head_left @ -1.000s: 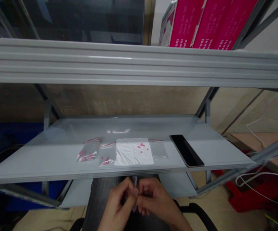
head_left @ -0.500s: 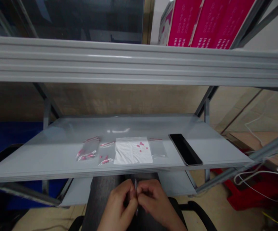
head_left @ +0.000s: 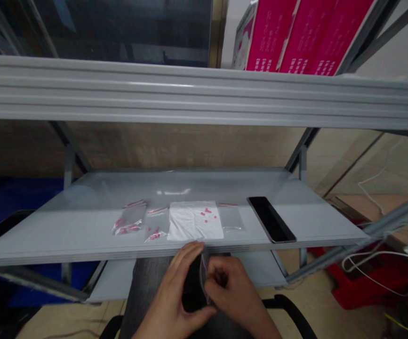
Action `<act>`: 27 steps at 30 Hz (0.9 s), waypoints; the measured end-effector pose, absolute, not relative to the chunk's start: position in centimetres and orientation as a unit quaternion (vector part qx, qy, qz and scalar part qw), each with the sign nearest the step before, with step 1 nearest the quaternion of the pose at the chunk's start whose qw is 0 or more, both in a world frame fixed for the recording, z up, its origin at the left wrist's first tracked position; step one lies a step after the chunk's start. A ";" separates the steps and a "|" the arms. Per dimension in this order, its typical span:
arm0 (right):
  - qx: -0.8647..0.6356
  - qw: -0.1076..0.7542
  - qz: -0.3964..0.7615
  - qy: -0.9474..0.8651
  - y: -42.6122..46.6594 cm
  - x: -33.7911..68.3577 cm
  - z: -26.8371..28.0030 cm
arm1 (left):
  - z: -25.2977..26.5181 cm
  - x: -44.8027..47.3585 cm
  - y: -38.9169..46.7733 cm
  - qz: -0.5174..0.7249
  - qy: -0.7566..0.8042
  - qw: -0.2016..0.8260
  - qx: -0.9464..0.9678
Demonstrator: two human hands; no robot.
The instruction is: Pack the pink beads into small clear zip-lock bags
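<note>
A small clear zip bag (head_left: pixel 203 278) is held on edge, low over my dark lap, pinched in the closed fingers of my right hand (head_left: pixel 230 287). My left hand (head_left: pixel 173 287) is beside it with thumb and fingers spread wide, the fingertips near the bag's far end and the thumb near its close end. Whether they touch it I cannot tell. On the shelf just beyond lies a white cloth (head_left: pixel 193 223) with several small pink pieces (head_left: pixel 205 213). To its left are clear zip bags (head_left: pixel 157 226) with pink pieces inside; a flat zip bag (head_left: pixel 231 219) lies to its right.
A black phone (head_left: pixel 272 219) lies at the right on the grey shelf (head_left: pixel 119 249). An upper shelf beam (head_left: pixel 189 94) crosses the view, with pink boxes (head_left: pixel 295 37) above. White cables (head_left: pixel 376 263) hang at the right, and chair armrests (head_left: pixel 288 310) flank my lap.
My left hand has let go of its pinch on the bag and spread its fingers. My right hand still grips the bag and has shifted slightly right.
</note>
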State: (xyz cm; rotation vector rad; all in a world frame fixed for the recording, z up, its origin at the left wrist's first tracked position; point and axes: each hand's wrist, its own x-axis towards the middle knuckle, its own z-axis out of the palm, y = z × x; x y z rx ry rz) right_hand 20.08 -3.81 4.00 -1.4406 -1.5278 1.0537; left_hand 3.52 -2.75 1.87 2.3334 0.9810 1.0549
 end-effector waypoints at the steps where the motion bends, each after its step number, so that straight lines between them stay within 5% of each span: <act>1: -0.566 0.382 0.415 -0.601 -3.8 20.1 4.1 | 1.8 3.6 -2.6 0.381 0.346 0.207 0.832; 10: -0.558 0.394 0.391 -0.617 -3.8 21.1 4.1 | 2.1 4.2 -2.3 0.472 0.352 0.325 0.740; 15: -0.417 0.471 0.295 -0.720 -3.9 22.8 6.1 | 0.9 3.8 -1.8 0.468 0.306 0.540 0.629; 20: -0.314 0.417 0.315 -0.792 -3.5 23.2 6.6 | 0.4 4.6 -1.8 0.437 0.225 0.701 0.516; 27: -0.327 0.393 0.313 -0.800 -3.2 22.7 6.0 | 0.2 5.4 -2.1 0.417 0.229 0.775 0.417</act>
